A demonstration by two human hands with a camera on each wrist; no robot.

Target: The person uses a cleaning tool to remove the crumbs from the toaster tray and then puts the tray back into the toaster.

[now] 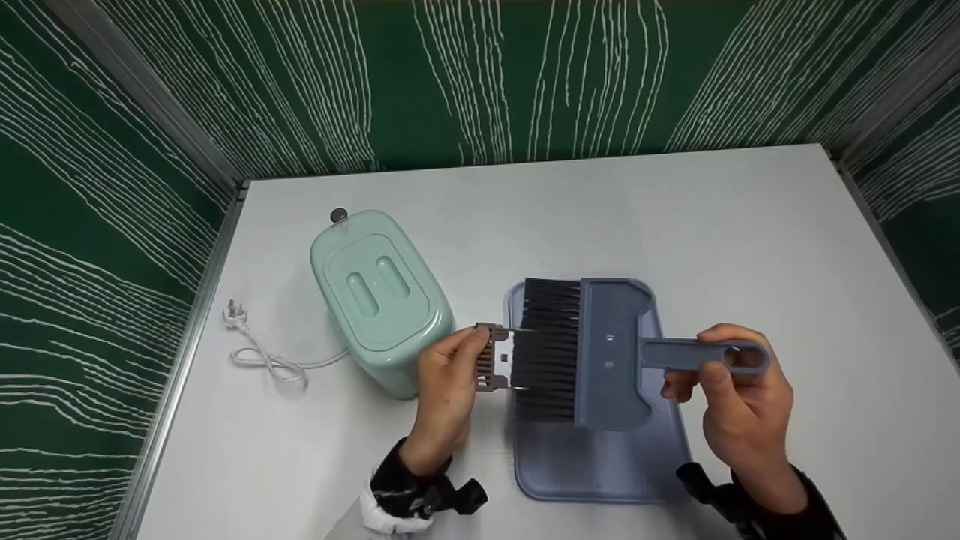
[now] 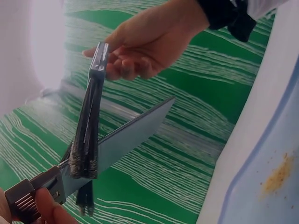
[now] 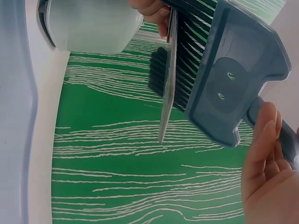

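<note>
My left hand [image 1: 448, 379] pinches the slotted brown end of a flat metal crumb tray [image 1: 491, 358]. In the left wrist view, the metal plate [image 2: 135, 130] of this tray stands tilted in the air. My right hand [image 1: 742, 409] grips the handle of a blue-grey hand brush [image 1: 611, 352]. Black bristles [image 3: 187, 56] lie against the plate and reach past both its sides, covering much of it in the head view. Below both is a blue tray [image 1: 600, 480], where the left wrist view shows a patch of yellowish crumbs [image 2: 279, 177].
A mint-green toaster [image 1: 390, 292] with a lid stands left of the blue tray, close to my left hand. Its white cord [image 1: 277, 360] and plug [image 1: 235, 313] lie on the white table [image 1: 562, 217]. Green patterned panels [image 1: 450, 82] border the table.
</note>
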